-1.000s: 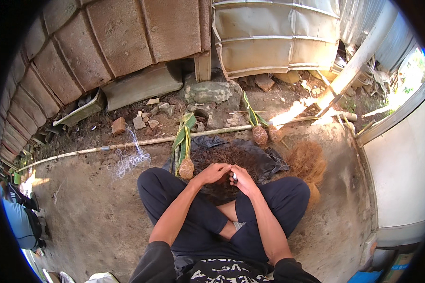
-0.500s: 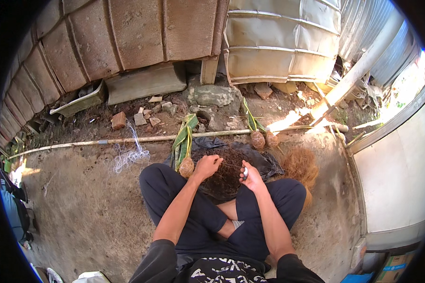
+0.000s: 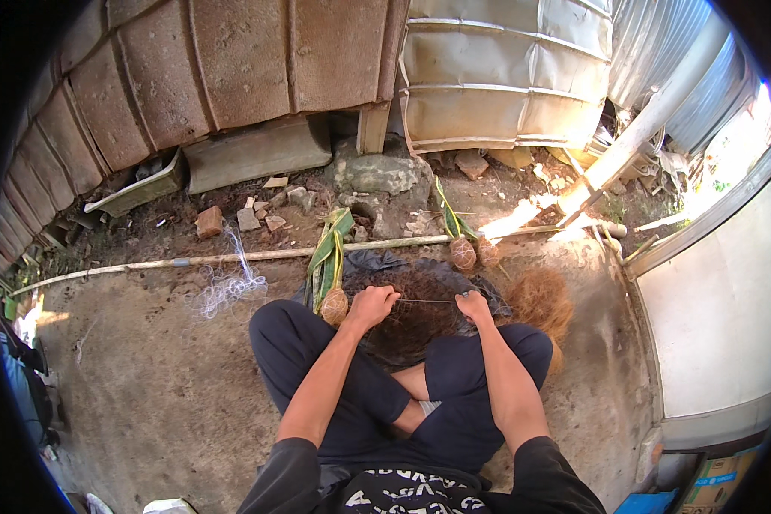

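A thin pale string (image 3: pixel 428 301) runs straight and taut between my two closed hands, above dark soil (image 3: pixel 403 330) on a black plastic sheet (image 3: pixel 495 295). My left hand (image 3: pixel 372 307) pinches one end. Around the other end my right hand (image 3: pixel 474 307) is closed, with a small dark bit showing at its fingers. Just left of my left hand lies a string-wrapped brown ball (image 3: pixel 334 306) with long green, yellow-edged leaves (image 3: pixel 327 257). Two more wrapped balls, a nearer one (image 3: pixel 463 254) and another (image 3: pixel 487 252), lie beyond my right hand, with leaves behind them.
A heap of brown fibre (image 3: pixel 540 300) lies right of the sheet. Loose white string (image 3: pixel 227 287) is tangled on the floor at left. Behind everything a long bamboo pole (image 3: pixel 274 253) crosses, with broken bricks (image 3: pixel 209 222) and a big stone (image 3: pixel 377 171) past it.
My right hand has moved right and turned over, drawing the string level and longer. The small white-and-dark object seen in it is now mostly hidden. My left hand has barely shifted.
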Demonstrator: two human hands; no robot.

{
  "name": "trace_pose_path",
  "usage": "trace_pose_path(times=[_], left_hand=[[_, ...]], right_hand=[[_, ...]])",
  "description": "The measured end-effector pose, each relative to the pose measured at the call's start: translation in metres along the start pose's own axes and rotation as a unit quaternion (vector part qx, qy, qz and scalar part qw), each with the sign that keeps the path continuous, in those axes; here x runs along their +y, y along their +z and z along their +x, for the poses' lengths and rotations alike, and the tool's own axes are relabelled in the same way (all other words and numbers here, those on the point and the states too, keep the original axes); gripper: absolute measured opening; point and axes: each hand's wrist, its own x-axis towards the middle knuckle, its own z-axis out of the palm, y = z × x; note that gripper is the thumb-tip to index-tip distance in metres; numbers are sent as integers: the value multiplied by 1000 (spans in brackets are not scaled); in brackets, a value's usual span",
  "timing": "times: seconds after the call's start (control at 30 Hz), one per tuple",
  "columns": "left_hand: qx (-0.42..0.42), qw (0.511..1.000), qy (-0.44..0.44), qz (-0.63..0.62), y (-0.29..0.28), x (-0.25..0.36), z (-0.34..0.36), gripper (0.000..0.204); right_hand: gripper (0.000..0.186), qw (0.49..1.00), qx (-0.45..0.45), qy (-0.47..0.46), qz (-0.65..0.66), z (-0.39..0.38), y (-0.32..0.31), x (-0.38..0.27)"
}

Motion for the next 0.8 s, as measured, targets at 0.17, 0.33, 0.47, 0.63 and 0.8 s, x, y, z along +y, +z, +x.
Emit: trace_pose_path(times=[0.17, 0.33, 0.47, 0.63, 0.8], left_hand=[[-45, 998, 26, -24, 4, -4, 0, 24], [-26, 994, 93, -56, 17, -10, 9, 19], [-14, 983, 113, -147, 22, -8, 19, 18], [63, 987, 82, -119, 16, -7, 18, 16], [86, 995, 15, -42, 22, -16, 23, 19]], right_hand=[[43, 984, 126, 16, -129, -9, 22, -3], [46, 890, 188, -411, -64, -62, 23, -45], [43, 895, -50, -429, 112, -75, 41, -56], [36, 901, -226, -269, 253, -70, 18, -71], [41, 849, -310, -209, 374, -61, 3, -66]])
